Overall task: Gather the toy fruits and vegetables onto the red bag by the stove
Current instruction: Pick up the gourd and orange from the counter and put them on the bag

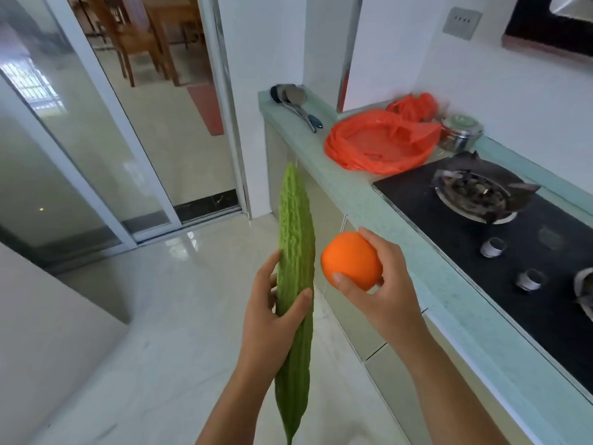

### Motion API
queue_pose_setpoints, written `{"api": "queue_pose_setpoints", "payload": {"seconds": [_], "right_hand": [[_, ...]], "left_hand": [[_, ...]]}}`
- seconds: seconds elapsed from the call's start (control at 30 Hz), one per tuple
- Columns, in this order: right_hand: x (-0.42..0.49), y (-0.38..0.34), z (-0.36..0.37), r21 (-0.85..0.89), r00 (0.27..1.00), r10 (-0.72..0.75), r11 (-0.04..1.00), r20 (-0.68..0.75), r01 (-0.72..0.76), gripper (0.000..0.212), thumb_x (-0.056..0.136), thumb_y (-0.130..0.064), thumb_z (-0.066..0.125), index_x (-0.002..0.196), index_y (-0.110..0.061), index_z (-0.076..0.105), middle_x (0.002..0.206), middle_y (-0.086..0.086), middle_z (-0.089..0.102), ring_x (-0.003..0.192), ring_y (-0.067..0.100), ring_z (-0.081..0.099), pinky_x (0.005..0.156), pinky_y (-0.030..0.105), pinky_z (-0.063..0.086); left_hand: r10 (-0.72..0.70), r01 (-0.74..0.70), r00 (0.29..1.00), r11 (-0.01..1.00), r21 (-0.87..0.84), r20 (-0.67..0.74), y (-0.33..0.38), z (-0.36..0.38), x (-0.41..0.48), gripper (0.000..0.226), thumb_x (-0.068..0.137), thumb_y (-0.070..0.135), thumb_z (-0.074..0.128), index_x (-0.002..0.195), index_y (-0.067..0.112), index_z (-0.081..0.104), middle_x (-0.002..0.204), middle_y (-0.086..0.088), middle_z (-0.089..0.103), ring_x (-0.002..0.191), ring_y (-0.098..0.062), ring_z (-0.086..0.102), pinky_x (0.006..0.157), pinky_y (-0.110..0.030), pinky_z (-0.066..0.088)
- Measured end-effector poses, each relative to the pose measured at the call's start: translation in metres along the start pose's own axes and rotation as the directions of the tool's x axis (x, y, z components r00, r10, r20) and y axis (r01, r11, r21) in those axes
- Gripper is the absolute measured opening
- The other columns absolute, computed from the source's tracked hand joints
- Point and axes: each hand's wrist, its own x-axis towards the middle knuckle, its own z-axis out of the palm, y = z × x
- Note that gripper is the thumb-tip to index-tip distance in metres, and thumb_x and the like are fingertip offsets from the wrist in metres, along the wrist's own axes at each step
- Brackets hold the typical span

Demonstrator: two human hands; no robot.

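My left hand (272, 316) grips a long toy bitter gourd (295, 268) upright over the floor; my right hand (382, 284) holds a toy orange (351, 260). Red bag (378, 142) lies flat on the desk (362, 200), just beside the stove (481, 220).

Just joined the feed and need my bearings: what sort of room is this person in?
A home kitchen, most likely: a gas stove is set into a pale green counter, a lidded steel pot stands beside the red bag, and cooking utensils lie at the counter's end.
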Motion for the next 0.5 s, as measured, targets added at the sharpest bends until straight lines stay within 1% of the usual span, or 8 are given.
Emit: {"api": "queue_pose_setpoints", "payload": {"seconds": [0.1,0.2,0.27,0.33,0.4,0.5], "right_hand": [[0.026,0.008,0.013,0.016,0.999,-0.016,1.000,0.028,0.016,0.069,0.066,-0.048,0.066,0.128,-0.038,0.035,0.126,-0.011,0.037,0.110,-0.005,0.042,0.070,0.008,0.045],[0.057,0.021,0.020,0.029,1.000,-0.003,1.000,0.025,0.003,0.072,0.063,-0.057,0.062,0.128,-0.039,0.035,0.127,-0.012,0.037,0.110,-0.002,0.044,0.070,0.012,0.046],[0.085,0.033,0.021,0.045,1.000,0.013,0.999,0.006,-0.013,0.072,0.062,-0.059,0.060,0.127,-0.041,0.035,0.126,-0.013,0.036,0.110,-0.003,0.043,0.070,0.012,0.045],[0.119,0.047,0.019,0.063,1.000,0.023,0.998,-0.010,-0.022,0.071,0.063,-0.055,0.064,0.127,-0.041,0.035,0.124,-0.014,0.036,0.109,-0.008,0.042,0.071,0.008,0.045],[0.155,0.059,0.014,0.083,0.999,0.029,0.996,-0.034,-0.026,0.068,0.066,-0.046,0.067,0.126,-0.041,0.036,0.123,-0.014,0.036,0.108,-0.012,0.040,0.074,0.004,0.042],[0.210,0.072,0.003,0.097,0.997,0.042,0.995,-0.059,-0.036,0.068,0.066,-0.045,0.067,0.126,-0.039,0.037,0.122,-0.016,0.037,0.108,-0.010,0.041,0.074,0.003,0.041]], "left_hand": [[-0.001,0.000,0.999,1.000,-0.017,-0.054,-0.007,-0.005,0.023,0.060,0.082,0.016,0.065,0.120,0.052,0.038,0.110,0.002,0.062,0.090,-0.014,0.064,0.065,-0.029,0.057],[-0.006,0.004,0.998,1.000,-0.021,-0.059,-0.010,-0.002,0.056,0.059,0.082,0.014,0.065,0.118,0.053,0.039,0.106,0.002,0.063,0.086,-0.012,0.066,0.064,-0.028,0.056],[0.001,-0.002,0.999,1.000,-0.014,-0.047,-0.011,0.006,0.089,0.059,0.082,0.013,0.065,0.118,0.052,0.040,0.105,0.000,0.063,0.084,-0.012,0.066,0.063,-0.028,0.056],[0.011,-0.011,0.999,1.000,0.001,-0.032,-0.011,0.017,0.124,0.059,0.082,0.013,0.065,0.120,0.050,0.040,0.105,0.000,0.064,0.084,-0.012,0.066,0.064,-0.028,0.056],[0.019,-0.019,1.000,1.000,0.023,-0.009,-0.007,0.031,0.160,0.060,0.082,0.013,0.066,0.118,0.052,0.039,0.106,0.002,0.063,0.085,-0.009,0.065,0.064,-0.027,0.056],[0.043,-0.045,0.998,0.998,0.050,0.041,0.007,0.051,0.216,0.061,0.082,0.013,0.066,0.115,0.056,0.039,0.108,0.004,0.061,0.087,-0.009,0.065,0.064,-0.026,0.056]]}}
